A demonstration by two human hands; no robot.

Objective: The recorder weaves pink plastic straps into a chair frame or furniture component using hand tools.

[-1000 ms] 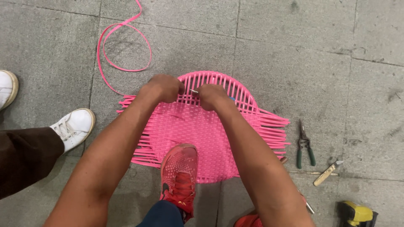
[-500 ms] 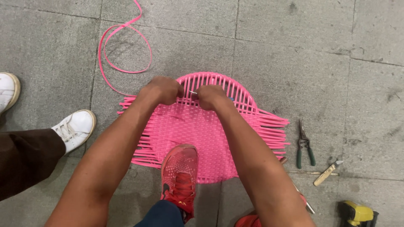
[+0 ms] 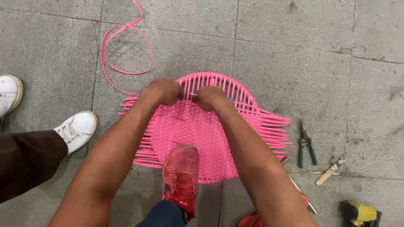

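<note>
A flat pink woven mat of plastic strips lies on the grey floor, loose strip ends sticking out left and right, a curved upright rim at its far edge. My left hand and my right hand are both closed at that far edge, close together, pinching strips; a thin metal pin shows between them. My red shoe stands on the mat's near part. A long loose pink strip curls on the floor beyond the mat.
Green-handled pliers and a small wooden-handled knife lie right of the mat. A yellow and black tool sits at the bottom right. Another person's white shoes and brown trouser leg are at the left.
Both hands stay at the mat's far edge with only slight shifts. The view has barely moved.
</note>
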